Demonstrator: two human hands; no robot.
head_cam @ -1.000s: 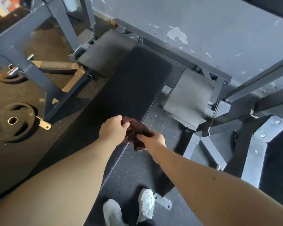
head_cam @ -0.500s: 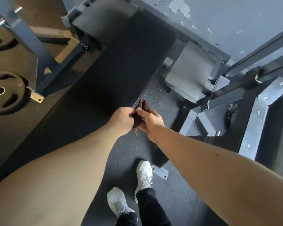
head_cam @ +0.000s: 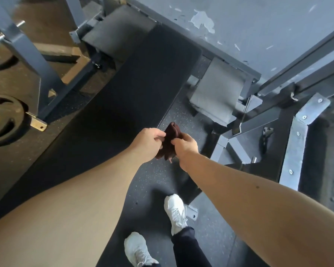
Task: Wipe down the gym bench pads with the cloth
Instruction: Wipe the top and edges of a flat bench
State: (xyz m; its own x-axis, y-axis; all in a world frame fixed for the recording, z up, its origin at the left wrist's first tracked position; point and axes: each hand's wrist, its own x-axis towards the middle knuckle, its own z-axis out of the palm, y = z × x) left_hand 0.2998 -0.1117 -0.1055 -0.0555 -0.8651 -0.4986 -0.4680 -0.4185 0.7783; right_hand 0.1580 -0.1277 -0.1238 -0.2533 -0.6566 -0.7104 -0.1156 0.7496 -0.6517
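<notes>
Cloth [head_cam: 169, 140] tighter: left hand [head_cam: 147, 145], right hand [head_cam: 185, 147]

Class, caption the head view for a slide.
Left hand and right hand hold a bunched maroon cloth near the black bench pad.

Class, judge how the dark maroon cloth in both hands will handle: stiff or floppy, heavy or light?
Probably floppy: the dark maroon cloth bunches and droops between left hand and right hand. Likely light, since finger pinches hold it. May crumple if pushed along the black bench pad.
</notes>
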